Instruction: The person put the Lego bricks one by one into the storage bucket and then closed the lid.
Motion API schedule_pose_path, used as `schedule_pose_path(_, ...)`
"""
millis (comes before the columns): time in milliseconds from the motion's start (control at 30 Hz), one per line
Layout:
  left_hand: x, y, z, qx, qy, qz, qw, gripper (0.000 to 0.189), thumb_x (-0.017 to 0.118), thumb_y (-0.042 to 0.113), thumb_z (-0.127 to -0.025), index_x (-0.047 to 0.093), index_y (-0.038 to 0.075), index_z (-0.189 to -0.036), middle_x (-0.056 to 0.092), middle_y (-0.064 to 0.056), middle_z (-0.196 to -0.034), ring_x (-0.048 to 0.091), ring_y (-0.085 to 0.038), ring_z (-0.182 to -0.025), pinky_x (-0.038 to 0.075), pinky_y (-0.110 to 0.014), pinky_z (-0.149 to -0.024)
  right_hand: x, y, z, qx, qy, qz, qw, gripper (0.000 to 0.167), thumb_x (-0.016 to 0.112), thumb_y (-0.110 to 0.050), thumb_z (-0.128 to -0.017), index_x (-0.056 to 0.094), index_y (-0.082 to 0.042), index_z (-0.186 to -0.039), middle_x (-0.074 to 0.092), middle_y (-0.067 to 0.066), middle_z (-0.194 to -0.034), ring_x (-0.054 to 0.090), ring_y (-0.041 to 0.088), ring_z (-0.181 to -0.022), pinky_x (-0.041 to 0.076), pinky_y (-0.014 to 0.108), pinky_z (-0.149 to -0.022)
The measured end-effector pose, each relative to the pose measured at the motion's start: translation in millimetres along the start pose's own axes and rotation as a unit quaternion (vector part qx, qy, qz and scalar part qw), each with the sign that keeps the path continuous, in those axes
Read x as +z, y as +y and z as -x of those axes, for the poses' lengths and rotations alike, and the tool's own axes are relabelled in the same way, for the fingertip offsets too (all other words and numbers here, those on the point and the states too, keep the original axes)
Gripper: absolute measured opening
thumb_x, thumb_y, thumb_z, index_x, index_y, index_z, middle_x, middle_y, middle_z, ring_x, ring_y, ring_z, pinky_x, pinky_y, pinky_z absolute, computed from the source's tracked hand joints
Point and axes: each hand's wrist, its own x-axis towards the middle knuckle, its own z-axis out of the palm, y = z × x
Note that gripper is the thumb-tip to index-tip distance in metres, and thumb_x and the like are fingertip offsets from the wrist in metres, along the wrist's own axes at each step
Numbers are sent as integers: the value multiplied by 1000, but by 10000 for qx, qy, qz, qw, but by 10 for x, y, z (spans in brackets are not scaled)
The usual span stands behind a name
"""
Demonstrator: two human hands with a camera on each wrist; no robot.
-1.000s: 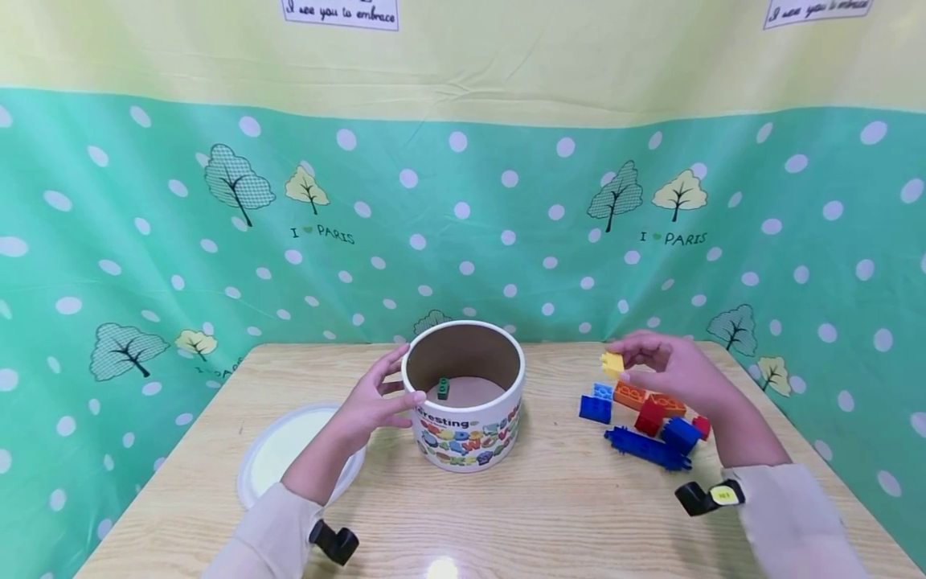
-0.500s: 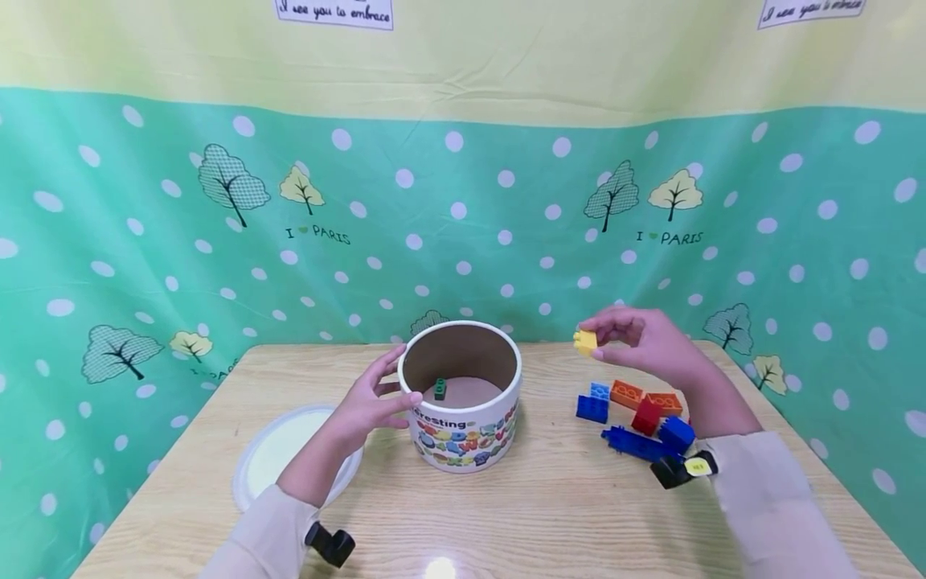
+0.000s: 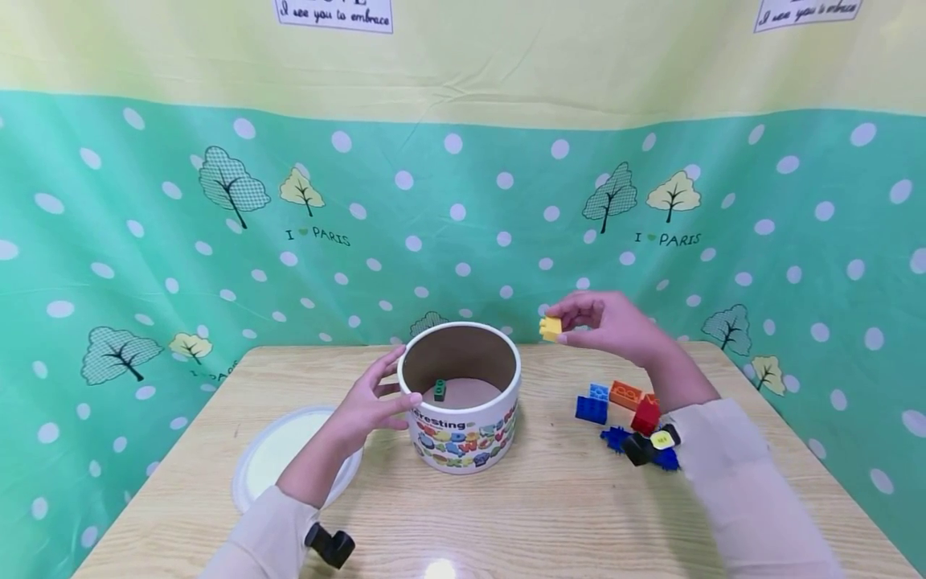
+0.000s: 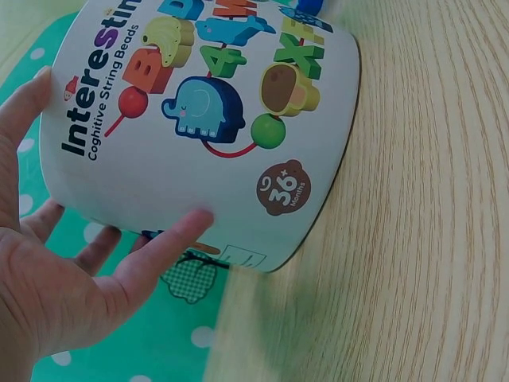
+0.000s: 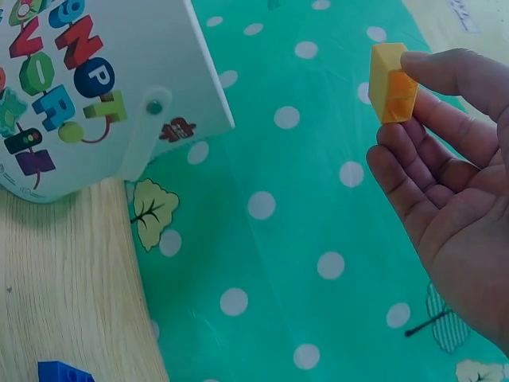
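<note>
A white round tub (image 3: 463,438) with colourful printed letters stands mid-table, its top uncovered. Inside on its floor lies a green brick (image 3: 440,391). My left hand (image 3: 370,402) rests against the tub's left side, fingers spread and fairly straight, the thumb (image 4: 171,243) across the printed wall. In the air right of the tub, my right hand (image 3: 611,326) pinches a yellow toy brick (image 3: 551,328) between thumb and fingers. The right wrist view shows the brick's hollow underside (image 5: 402,97).
A white round lid (image 3: 264,462) lies left of the tub, partly under my left forearm. To the right sit loose bricks: a blue one (image 3: 592,410), an orange one (image 3: 625,395), a red one (image 3: 646,416) and a long blue piece (image 3: 615,438), partly hidden by my right wrist.
My right hand has carried the yellow brick left and upward from above the brick pile towards the tub. The left hand keeps its place on the tub.
</note>
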Motion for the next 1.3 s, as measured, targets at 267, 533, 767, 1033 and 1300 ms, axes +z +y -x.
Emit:
schedule_pose_path(267,0,0,4,6,1,-21,10000,89,77,17,-84,23,22,-155,24,-17,-153,30,-46,-135,56,-53,-79,115,-108,-213,-1,-287,111,9995,33,76,-12,-85,69,-6,-116,66,6,-109,62,23,-97,55,32,-84)
schedule_pose_path(533,-7,0,10,21,9,-16,10000,89,77,16,-85,23,22,-155,24,-17,-153,30,-47,-136,56,-53,-79,229,-168,-417,54,-532,78,9985,32,76,-8,-84,69,-4,-115,66,7,-107,62,23,-95,56,33,-83)
schedule_pose_path(767,-3,2,10,6,27,-7,10000,88,77,16,-85,24,22,-155,24,-17,-153,30,-47,-135,56,-53,-79,359,-203,-601,245,-719,-87,9971,34,77,-4,-83,68,-1,-116,67,11,-104,64,25,-95,56,32,-83)
schedule_pose_path(1033,3,-1,8,21,13,-34,10000,88,77,17,-85,23,22,-155,24,-17,-153,31,-47,-135,56,-53,-79,495,-188,-774,423,-821,-59,9957,33,77,-5,-82,69,0,-114,70,9,-100,65,23,-94,56,32,-83)
schedule_pose_path(1300,0,17,12,-21,30,-47,10000,89,77,18,-85,23,23,-155,23,-17,-154,30,-47,-135,57,-53,-79,606,-94,-909,855,-848,-97,9927,31,79,-5,-80,72,-5,-111,71,7,-99,65,22,-94,56,31,-82)
